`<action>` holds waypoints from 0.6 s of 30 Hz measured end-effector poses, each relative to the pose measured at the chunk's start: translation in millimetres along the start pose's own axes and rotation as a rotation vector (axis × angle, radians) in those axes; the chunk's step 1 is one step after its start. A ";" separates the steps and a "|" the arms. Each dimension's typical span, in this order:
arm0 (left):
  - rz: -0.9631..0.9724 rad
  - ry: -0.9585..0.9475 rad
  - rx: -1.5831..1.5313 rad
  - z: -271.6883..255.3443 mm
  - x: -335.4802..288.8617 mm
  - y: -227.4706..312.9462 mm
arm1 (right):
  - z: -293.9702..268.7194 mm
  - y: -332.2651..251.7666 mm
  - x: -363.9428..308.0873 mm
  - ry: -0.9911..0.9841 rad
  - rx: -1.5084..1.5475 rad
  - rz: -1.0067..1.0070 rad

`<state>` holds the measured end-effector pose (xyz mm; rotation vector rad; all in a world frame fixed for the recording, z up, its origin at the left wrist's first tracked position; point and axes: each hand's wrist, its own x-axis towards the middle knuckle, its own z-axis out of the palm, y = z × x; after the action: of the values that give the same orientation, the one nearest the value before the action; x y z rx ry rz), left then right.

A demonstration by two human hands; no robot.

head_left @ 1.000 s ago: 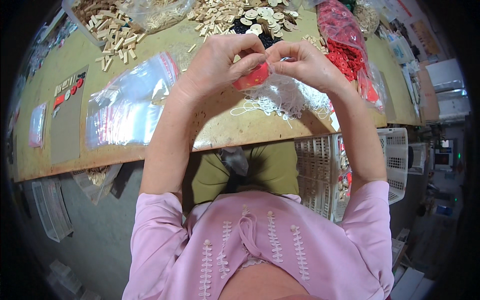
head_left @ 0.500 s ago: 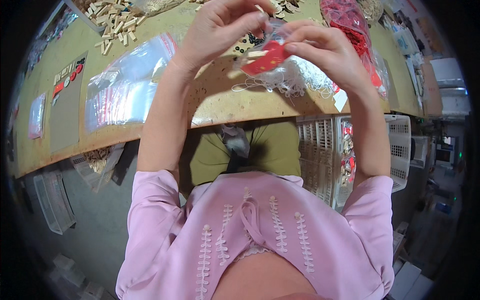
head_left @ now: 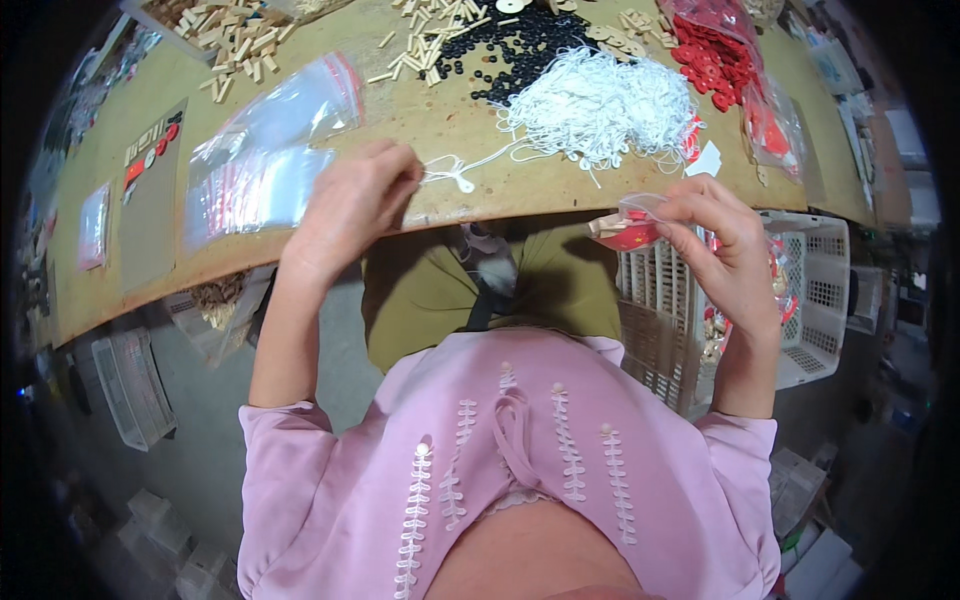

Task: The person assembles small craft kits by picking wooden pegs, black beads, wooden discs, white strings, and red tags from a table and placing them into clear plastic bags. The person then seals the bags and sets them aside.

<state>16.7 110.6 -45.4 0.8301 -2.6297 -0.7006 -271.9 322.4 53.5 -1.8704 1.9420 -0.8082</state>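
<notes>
My right hand point(head_left: 715, 235) is closed in a pinch on the top of a small clear zip bag point(head_left: 628, 232), held just off the table's front edge above a white plastic basket. A red piece with yellow marks and pale wooden pieces show through the bag. Over the front of the table, my left hand point(head_left: 362, 198) has its fingers pinched together at the end of a white string point(head_left: 462, 178). That string, knotted or looped, trails rightward to a tangled heap of white strings point(head_left: 605, 105). The left fingertips are partly hidden behind the hand.
Flat zip bags point(head_left: 265, 185) lie left of my left hand. Black rings point(head_left: 525, 45), wooden sticks point(head_left: 425, 35) and red discs point(head_left: 712, 65) are heaped farther back. A sample board point(head_left: 155, 215) lies at left. The white basket point(head_left: 815, 290) below right holds filled bags.
My hands have moved apart and down toward me. The right one carried the filled bag rightward past the table edge; the left let go of the bag and came to the white string.
</notes>
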 end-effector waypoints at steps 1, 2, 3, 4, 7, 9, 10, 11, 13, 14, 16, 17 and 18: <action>-0.005 0.029 0.009 -4.8 -3.1 -12.2 | 1.3 -2.5 2.5 0.015 0.018 -0.027; -0.009 0.063 0.019 -9.2 -3.9 -19.7 | 3.3 -5.2 6.8 0.040 0.019 -0.059; -0.052 0.121 -0.068 -9.5 -6.7 -20.9 | 6.2 -8.4 11.6 0.066 0.022 -0.089; -0.094 0.178 -0.155 -8.6 -7.2 -18.3 | 11.2 -11.0 16.4 0.092 0.025 -0.119; -0.199 0.082 -0.236 -1.8 -5.6 0.5 | 35.6 -17.4 36.5 0.174 -0.035 -0.280; -0.182 0.052 -0.071 6.0 -5.3 15.5 | 54.8 -12.9 50.3 0.188 -0.161 -0.391; -0.147 0.108 -0.042 10.3 -5.0 13.7 | 60.1 -9.9 51.5 0.174 -0.164 -0.381; -0.120 0.163 -0.010 18.0 -7.3 9.1 | 66.0 -6.8 53.1 0.158 -0.161 -0.375; -0.059 0.243 0.001 24.3 -11.2 2.0 | 68.5 -2.2 53.6 0.139 -0.145 -0.362; -0.074 0.229 -0.022 23.1 -13.3 -1.0 | 66.8 -1.4 52.0 0.135 -0.130 -0.344; -0.102 0.200 -0.068 20.7 -17.2 -5.2 | 62.2 -4.3 48.3 0.127 -0.103 -0.308; -0.195 0.173 -0.097 15.0 -17.4 -1.8 | 62.3 -5.1 47.1 0.125 -0.104 -0.305; -0.287 0.145 -0.128 5.6 -17.4 5.0 | 62.2 -6.0 46.2 0.121 -0.108 -0.300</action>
<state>25.9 126.6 -49.7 1.1853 -2.3352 -0.8367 -234.3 266.3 15.1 -2.2633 1.8300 -0.9379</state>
